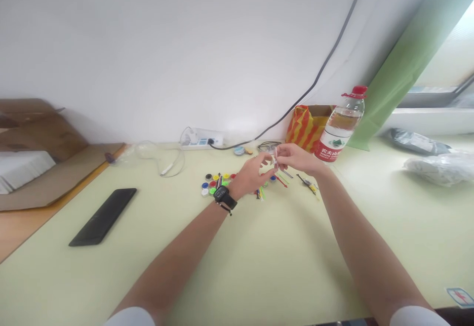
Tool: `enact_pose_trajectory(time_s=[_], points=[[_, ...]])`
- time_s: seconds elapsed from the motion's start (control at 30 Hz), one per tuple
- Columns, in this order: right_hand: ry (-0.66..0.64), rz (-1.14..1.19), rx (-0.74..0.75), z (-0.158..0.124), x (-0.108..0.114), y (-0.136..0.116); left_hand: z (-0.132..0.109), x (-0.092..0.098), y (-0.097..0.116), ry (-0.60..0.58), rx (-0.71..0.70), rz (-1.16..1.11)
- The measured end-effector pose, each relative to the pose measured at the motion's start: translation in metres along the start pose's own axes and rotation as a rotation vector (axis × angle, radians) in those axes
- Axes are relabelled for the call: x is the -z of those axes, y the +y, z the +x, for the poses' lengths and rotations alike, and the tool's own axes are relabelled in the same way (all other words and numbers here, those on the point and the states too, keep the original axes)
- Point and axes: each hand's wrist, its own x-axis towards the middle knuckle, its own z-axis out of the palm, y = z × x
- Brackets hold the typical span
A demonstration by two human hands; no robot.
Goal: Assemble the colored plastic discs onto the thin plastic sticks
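My right hand (296, 159) is closed in a pinch on a thin whitish strip (276, 152) that stands upright between the fingertips. My left hand (252, 173), with a black watch (224, 196) on its wrist, meets it from the left. Its thumb and fingers are bent around the lower part of the same small piece, whose exact kind is too small to tell. Round coloured discs (216, 177) lie on the table beside and partly behind my left hand. Below the hands are small thin coloured pieces, among them a red one (282, 182).
A large water bottle (336, 133) and a red-and-yellow bag (305, 128) stand behind my right hand. A power strip (202, 139) sits along the wall. A black flat case (103, 217) lies left, near a cardboard box (48, 133). Plastic packages (440, 168) lie right.
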Motion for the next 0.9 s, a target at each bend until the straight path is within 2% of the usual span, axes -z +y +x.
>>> enact_pose_trajectory(time_s=[0.13,0.27,0.37,0.53,0.73,0.9], points=[[-0.024,0.086,0.051,0.001,-0.004,-0.003,0.004,0.000,0.006,0.108,-0.045,-0.152],[-0.051,0.033,0.051,0.000,-0.008,-0.003,0.004,-0.002,0.004,0.105,-0.054,-0.187],[-0.013,-0.163,0.013,0.001,-0.010,0.001,0.002,-0.008,0.000,0.041,0.001,-0.185],[0.176,-0.531,-0.094,0.012,-0.009,0.025,-0.007,-0.019,0.000,-0.098,0.029,-0.025],[0.070,-0.624,-0.175,0.018,-0.003,0.061,-0.016,-0.032,0.006,-0.318,-0.037,0.183],[0.046,-0.678,-0.201,0.021,-0.002,0.073,-0.014,-0.030,0.000,-0.333,-0.111,0.359]])
